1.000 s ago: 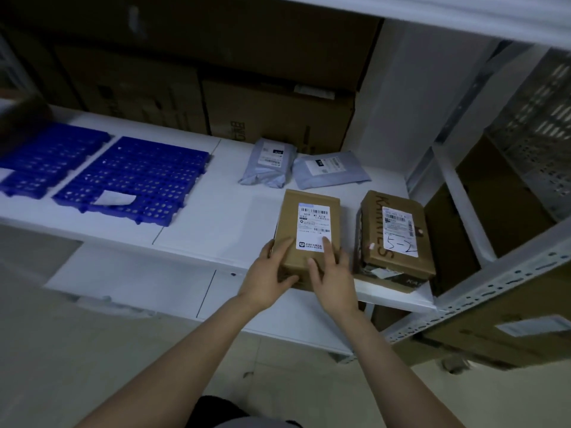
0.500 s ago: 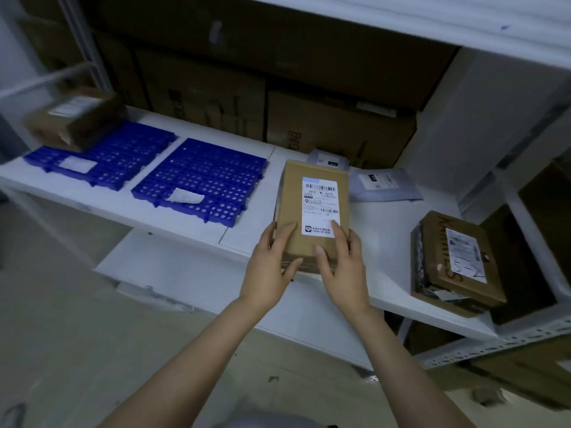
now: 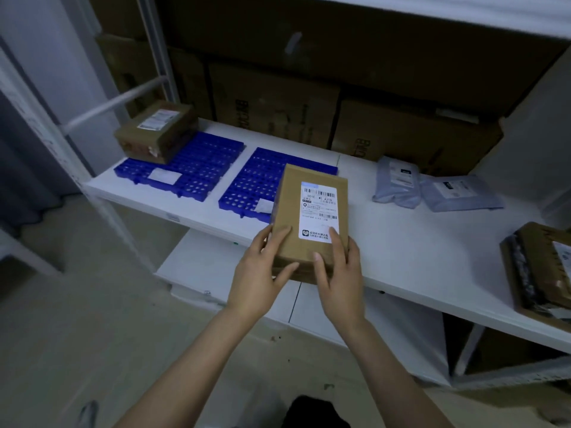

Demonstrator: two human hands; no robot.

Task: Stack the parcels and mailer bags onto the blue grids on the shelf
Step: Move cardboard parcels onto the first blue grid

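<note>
Parcel, barcode label "501E", in left hand, right hand

Two arms in view, both bare from the lower frame edge to the fingertips. Left forearm and right forearm are slim and even in outline, narrowing gradually to the wrists. Left hand has a narrow back with faintly marked knuckles. Right hand is of the same build. Fingers are long and slender; the nails look short and rounded, seen best on the thumbs. Dim light hides finer surface detail. At bottom centre, between the arms, is a patch of dark clothing, black or close to it; cut and fabric cannot be told.
</note>
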